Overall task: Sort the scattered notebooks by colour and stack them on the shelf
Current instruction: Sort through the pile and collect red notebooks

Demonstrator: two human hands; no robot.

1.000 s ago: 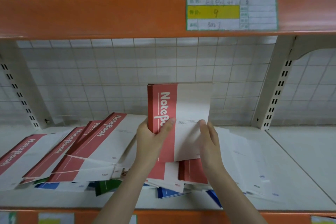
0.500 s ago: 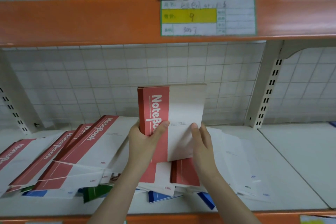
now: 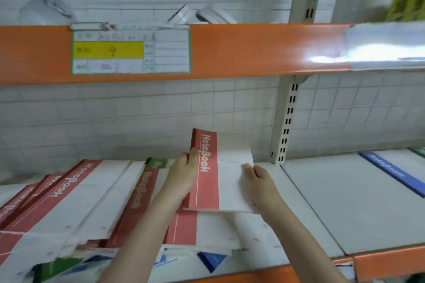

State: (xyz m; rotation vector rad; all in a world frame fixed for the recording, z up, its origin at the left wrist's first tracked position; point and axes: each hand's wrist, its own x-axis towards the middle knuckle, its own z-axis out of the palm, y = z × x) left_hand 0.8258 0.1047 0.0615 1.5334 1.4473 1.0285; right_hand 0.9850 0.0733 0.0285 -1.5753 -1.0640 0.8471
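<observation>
A red-and-white notebook (image 3: 213, 167) is held tilted above the heap on the white shelf (image 3: 322, 202). My left hand (image 3: 184, 173) grips its red spine edge, thumb on the cover. My right hand (image 3: 258, 181) holds its white right edge with curled fingers. Beneath lies a jumbled pile of red notebooks (image 3: 76, 195), with a green notebook (image 3: 157, 163) at the back and blue corners (image 3: 212, 259) poking out at the front. A blue notebook (image 3: 391, 172) lies flat on the right shelf bay.
A perforated upright post (image 3: 286, 122) divides the two bays. The orange beam (image 3: 241, 50) above carries a paper label (image 3: 131, 49). Tape rolls (image 3: 202, 16) sit on the upper shelf. An orange front lip (image 3: 379, 262) edges the shelf.
The view has swung up and to the right, bringing the right bay and its blue notebook into sight. The held red notebook has tipped back from upright and shifted right above the pile.
</observation>
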